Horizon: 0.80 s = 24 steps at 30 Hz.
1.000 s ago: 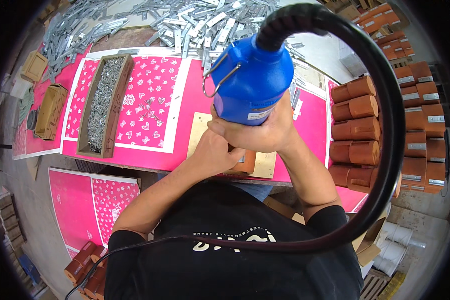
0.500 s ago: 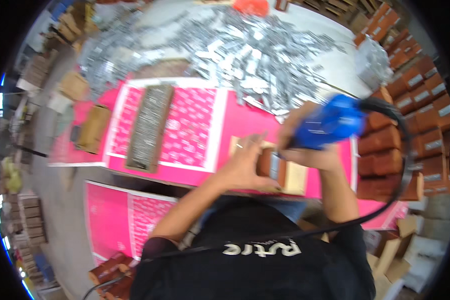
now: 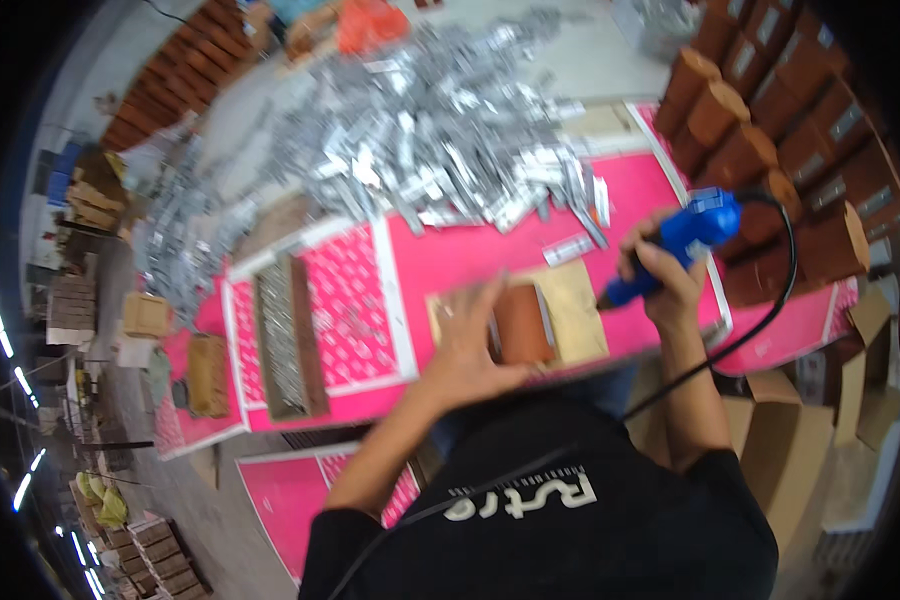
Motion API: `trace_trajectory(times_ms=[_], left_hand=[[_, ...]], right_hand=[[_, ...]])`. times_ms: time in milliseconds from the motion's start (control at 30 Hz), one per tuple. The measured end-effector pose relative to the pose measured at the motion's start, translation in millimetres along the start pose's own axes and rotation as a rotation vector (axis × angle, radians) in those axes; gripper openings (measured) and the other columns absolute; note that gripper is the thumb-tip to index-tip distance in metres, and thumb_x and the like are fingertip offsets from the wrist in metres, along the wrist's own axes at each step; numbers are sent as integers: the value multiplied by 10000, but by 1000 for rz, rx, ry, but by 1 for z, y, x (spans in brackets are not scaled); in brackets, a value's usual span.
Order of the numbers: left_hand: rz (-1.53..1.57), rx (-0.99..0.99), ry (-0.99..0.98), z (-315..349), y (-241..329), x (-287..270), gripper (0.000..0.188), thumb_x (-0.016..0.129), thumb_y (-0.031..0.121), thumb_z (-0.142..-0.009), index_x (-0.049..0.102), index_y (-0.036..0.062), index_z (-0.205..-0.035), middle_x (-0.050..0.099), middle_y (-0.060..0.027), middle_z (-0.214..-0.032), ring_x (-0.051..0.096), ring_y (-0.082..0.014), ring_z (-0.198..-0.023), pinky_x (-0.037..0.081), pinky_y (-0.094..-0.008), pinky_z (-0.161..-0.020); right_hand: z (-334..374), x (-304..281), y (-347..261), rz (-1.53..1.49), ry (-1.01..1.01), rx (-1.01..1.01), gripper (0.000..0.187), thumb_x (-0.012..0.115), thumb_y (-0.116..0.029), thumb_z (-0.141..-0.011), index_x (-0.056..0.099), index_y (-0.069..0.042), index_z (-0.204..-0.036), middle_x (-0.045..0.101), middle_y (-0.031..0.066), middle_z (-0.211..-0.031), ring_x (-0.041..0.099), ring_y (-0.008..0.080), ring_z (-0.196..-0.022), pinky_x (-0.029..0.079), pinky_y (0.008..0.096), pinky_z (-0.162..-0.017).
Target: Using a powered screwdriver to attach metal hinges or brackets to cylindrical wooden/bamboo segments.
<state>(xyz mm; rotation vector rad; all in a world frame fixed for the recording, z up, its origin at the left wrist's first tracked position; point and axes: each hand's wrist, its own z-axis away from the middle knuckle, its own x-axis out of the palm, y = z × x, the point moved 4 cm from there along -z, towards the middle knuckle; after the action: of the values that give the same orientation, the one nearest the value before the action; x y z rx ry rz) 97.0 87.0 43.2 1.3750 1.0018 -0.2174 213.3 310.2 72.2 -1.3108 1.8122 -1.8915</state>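
My right hand (image 3: pixel 672 275) is wrapped around a blue corded electric screwdriver (image 3: pixel 682 240), its dark tip pointing left and down beside a pale wooden board (image 3: pixel 578 305). On that board lies a short reddish-brown block (image 3: pixel 521 325) with a rounded top and a thin metallic edge on its right side. My left hand (image 3: pixel 465 340) grips the block from the left, thumb along the near edge and fingers toward the far edge; the fingertips are a little blurred. A loose flat metal strip (image 3: pixel 568 251) lies on the pink tabletop (image 3: pixel 430 262) beyond the board.
A long narrow tray (image 3: pixel 305 365) of small shiny metal pieces sits to the left, near a brown box (image 3: pixel 207 375). Many metal strips (image 3: pixel 440 150) are heaped at the far side. Reddish-brown blocks (image 3: pixel 730 130) are stacked on the right. The black cable (image 3: pixel 770 325) loops past my right forearm.
The screwdriver has come off the block and moved right, away from it. The block's top now shows plain, with the metallic strip at its right side. My view has shifted.
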Motion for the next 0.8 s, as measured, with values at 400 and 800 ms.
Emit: trace_trajectory(times_ms=[400,800], left_hand=[[-19,-98,-8,7,-20,14,1105,872,299,-556,258,-9,-1421,389,-239,-1370,385,-422,-1212,329,-491,-1011],[-336,513,675,52,-5,1,828,685,-31,-641,339,201,-1356,402,-256,-1376,432,-379,-1159,444,-442,-840]], right_hand=[[-3,7,19,-118,-84,-44,258,638,-28,-745,529,-3,-978,638,179,-830,602,207,-617,505,325,-599],[5,13,17,51,-154,-87,291,638,-18,-753,514,13,-1014,653,174,-850,614,187,-643,517,297,-627]])
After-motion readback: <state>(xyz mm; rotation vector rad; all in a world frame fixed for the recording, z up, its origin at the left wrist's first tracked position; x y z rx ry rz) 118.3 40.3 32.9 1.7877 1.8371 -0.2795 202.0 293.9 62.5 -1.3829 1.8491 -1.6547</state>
